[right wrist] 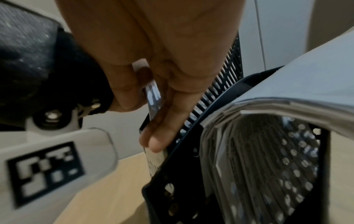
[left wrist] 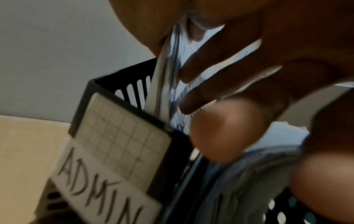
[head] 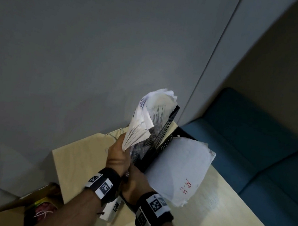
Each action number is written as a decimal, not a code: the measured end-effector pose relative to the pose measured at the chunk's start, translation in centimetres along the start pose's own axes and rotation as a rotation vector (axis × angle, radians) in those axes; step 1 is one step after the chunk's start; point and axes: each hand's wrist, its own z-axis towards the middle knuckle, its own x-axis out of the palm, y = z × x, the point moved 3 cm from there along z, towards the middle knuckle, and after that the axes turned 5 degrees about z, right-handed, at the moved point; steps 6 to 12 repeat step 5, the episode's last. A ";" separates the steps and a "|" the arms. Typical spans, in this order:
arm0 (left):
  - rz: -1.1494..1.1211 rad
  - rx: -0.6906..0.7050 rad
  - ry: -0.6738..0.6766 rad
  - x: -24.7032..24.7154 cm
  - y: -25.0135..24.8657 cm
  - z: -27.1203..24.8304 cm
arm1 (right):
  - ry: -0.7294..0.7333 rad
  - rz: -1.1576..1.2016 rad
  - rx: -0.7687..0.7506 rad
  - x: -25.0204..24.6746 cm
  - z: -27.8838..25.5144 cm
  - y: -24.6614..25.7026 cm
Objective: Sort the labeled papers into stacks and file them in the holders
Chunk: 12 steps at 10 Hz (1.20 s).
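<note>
A black mesh file holder (head: 161, 139) stands on the pale wooden table (head: 225, 217) by the wall. Its left slot carries a white label reading ADMIN (left wrist: 107, 166). My left hand (head: 118, 156) grips a fanned stack of printed papers (head: 147, 120) that stands upright in that slot, thumb on one side and fingers (left wrist: 220, 68) on the other. Just below it, my right hand (head: 135, 181) pinches the stack's lower edge (right wrist: 153, 94) at the holder's front rim (right wrist: 172, 174). A second stack with red writing (head: 180, 168) droops out of the neighbouring slot.
A grey wall rises right behind the holder. A teal sofa (head: 263, 147) runs along the table's far right side. A brown bag with string (head: 37, 204) lies at the lower left. Small marker tags (head: 112, 208) lie on the table under my wrists.
</note>
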 end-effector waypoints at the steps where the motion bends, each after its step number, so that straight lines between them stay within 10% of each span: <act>1: 0.032 0.043 0.159 -0.1 1.2 -1.1 | 0.048 -0.018 0.032 1.3 0.1 -1.1; 3: -0.087 -0.038 0.377 -1.6 2.9 -3.0 | 0.062 0.004 0.016 -0.6 -4.0 -1.8; 5: -0.069 0.147 0.173 -4.6 2.8 -12.3 | -0.158 0.091 0.068 -11.1 -16.9 -2.6; 12: -0.069 0.147 0.173 -4.6 2.8 -12.3 | -0.158 0.091 0.068 -11.1 -16.9 -2.6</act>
